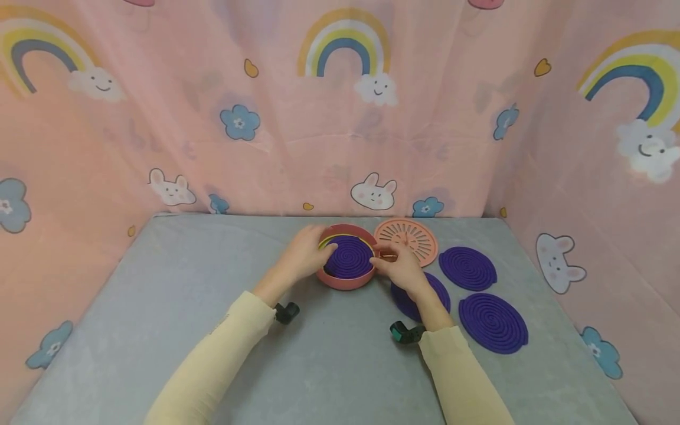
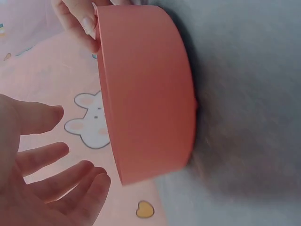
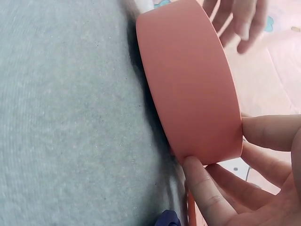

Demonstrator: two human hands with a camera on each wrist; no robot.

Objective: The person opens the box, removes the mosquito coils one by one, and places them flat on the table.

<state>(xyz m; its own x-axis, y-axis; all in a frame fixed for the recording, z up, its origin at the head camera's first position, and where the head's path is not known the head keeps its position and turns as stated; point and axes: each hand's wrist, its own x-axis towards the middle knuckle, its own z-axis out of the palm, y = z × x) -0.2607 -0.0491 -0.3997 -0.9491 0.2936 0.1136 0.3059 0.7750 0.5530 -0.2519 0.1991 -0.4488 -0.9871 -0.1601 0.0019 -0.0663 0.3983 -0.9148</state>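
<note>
A round, salmon-red box (image 1: 345, 284) sits on the grey tabletop, and a purple mosquito coil (image 1: 349, 257) lies inside it, with a yellow edge showing behind. My left hand (image 1: 308, 252) hovers at the box's left rim, fingers spread and loosely bent, holding nothing; the left wrist view has its fingertips apart from the wall. At the opposite side, my right hand (image 1: 405, 270) grips the box, its thumb (image 3: 273, 132) at the rim and a finger (image 3: 202, 179) against the outer wall. The box's inside is hidden in both wrist views.
A slotted, peach-coloured round lid (image 1: 425, 245) lies behind my right hand. Two more purple coils (image 1: 467, 268) (image 1: 493, 323) lie to the right, and another coil (image 1: 438, 290) is partly covered by my right forearm. Printed pink curtains (image 1: 297, 171) surround the table.
</note>
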